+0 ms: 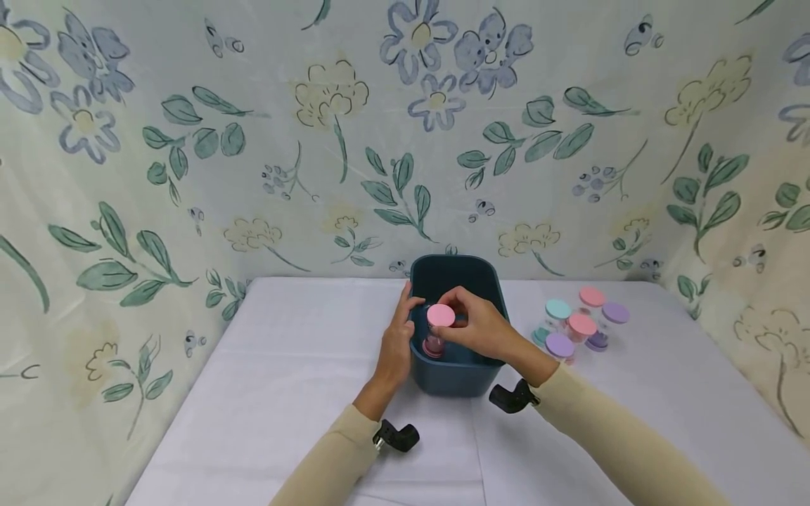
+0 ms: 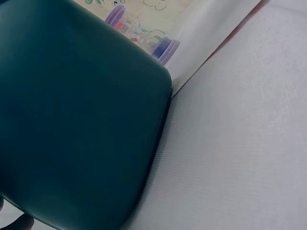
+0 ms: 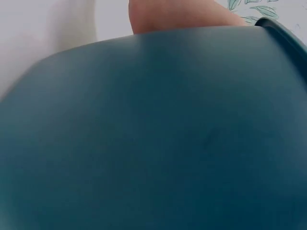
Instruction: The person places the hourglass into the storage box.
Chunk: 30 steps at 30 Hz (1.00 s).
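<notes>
A dark teal bin (image 1: 455,383) stands on the white-covered table; its outer wall fills most of both wrist views. My left hand (image 1: 394,348) grips its left side, with a digit over the rim. In the left wrist view, dark fingertips (image 2: 21,223) show at the bin's edge, lower left. Over the bin's opening, my right hand (image 1: 484,329) pinches a sand timer by its pink cap (image 1: 441,315). The timer's clear body and pink lower end hang inside the bin, tilted slightly. In the right wrist view, part of the left hand (image 3: 182,14) appears beyond the bin.
Right of the bin, several sand timers stand grouped with pink, teal (image 1: 558,309) and purple (image 1: 616,313) caps. One purple-capped timer (image 2: 165,50) shows past the bin in the left wrist view. A floral cloth (image 1: 405,176) hangs behind the table.
</notes>
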{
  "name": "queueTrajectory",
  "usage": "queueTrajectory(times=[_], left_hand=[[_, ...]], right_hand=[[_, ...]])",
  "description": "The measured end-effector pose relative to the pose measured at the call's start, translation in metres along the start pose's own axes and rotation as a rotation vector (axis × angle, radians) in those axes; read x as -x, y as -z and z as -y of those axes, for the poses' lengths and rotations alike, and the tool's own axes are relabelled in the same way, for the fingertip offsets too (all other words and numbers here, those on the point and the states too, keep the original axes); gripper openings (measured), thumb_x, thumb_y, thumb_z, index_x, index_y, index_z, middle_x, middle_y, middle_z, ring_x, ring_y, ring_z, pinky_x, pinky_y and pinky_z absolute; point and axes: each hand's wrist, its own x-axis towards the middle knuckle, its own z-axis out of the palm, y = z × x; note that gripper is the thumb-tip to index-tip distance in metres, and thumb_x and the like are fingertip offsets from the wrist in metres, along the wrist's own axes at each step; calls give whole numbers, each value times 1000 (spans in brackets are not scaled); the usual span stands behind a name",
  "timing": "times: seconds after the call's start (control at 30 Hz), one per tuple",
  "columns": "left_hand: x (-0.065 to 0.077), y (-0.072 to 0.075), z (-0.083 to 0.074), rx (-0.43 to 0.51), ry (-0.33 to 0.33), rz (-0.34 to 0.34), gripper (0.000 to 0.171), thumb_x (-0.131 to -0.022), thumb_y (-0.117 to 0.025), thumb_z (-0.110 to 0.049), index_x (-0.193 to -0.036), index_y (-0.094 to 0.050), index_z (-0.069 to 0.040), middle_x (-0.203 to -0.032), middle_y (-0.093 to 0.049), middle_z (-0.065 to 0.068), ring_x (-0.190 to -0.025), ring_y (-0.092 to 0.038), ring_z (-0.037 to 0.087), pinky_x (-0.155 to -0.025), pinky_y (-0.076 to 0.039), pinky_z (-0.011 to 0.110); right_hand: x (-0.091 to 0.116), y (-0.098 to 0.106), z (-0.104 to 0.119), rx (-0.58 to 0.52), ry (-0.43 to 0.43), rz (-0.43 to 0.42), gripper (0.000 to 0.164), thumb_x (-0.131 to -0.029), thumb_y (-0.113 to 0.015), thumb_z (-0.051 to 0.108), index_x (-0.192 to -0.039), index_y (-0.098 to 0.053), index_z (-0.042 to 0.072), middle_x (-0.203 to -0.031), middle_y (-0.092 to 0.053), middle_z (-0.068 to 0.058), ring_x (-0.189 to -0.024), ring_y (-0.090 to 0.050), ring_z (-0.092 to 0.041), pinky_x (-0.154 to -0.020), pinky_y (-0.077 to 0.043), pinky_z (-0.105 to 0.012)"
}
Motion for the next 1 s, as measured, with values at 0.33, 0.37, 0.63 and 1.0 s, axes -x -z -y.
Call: queueTrajectory(times=[0.33,0.37,0.63,1.0], left_hand=[[0,-2,2,-3,-26,3,53,-99,-19,-25,-148,-36,-16,-160,-18,-5,-145,-19,16,-113,-23,53],[0,-2,2,-5,-30,2,52,-99,-19,-26,-147,-37,-16,-160,-18,-5,-145,-20,15,-113,-23,53],[-3,1,3,-8,-75,2,51,-97,-22,-18,-145,-39,-10,-160,-21,-1,-145,-22,19,-112,-26,53],[-1,4,4,-30,-55,16,51,-100,-20,-33,-141,-44,-12,-160,-18,-4,-145,-21,16,-112,-27,49]], right_hand=[[3,2,-6,62,-21,-11,42,-79,-79,22,-110,-56,7,-104,-63,-6,-93,-64,-19,-80,-56,-32],[3,2,-6,66,-26,-10,42,-79,-79,22,-110,-56,8,-104,-63,-6,-93,-64,-19,-80,-56,-32],[1,3,-5,87,-55,14,42,-79,-79,22,-111,-57,7,-103,-63,-6,-91,-62,-20,-78,-57,-31],[-1,-1,-8,143,-104,115,36,-80,-78,18,-110,-59,9,-102,-65,-3,-91,-61,-18,-82,-55,-36]])
